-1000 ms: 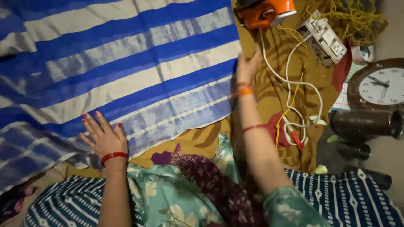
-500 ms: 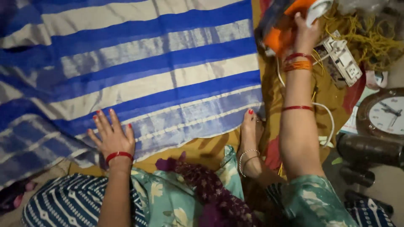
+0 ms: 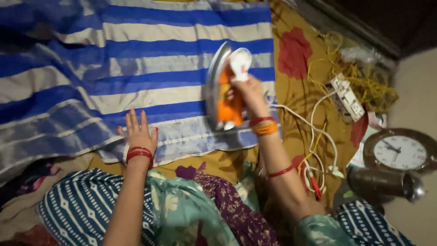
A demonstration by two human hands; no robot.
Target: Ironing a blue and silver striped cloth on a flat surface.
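Head view: the right hand (image 3: 248,93) has its fingers clamped on the white handle of an orange electric iron (image 3: 226,89), held tilted on its side, soleplate facing left, over the blue-and-white striped cloth (image 3: 136,68). The left hand (image 3: 138,133) lies flat on the cloth's near edge, fingers spread apart, holding nothing. A white cord (image 3: 318,136) runs right toward a power strip (image 3: 347,96); a round clock (image 3: 399,151) lies beyond.

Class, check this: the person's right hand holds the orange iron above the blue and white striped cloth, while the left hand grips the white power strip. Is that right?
Not quite. The head view shows the left hand flat on the striped cloth, not gripping the power strip, which lies apart. The right hand does hold the iron.
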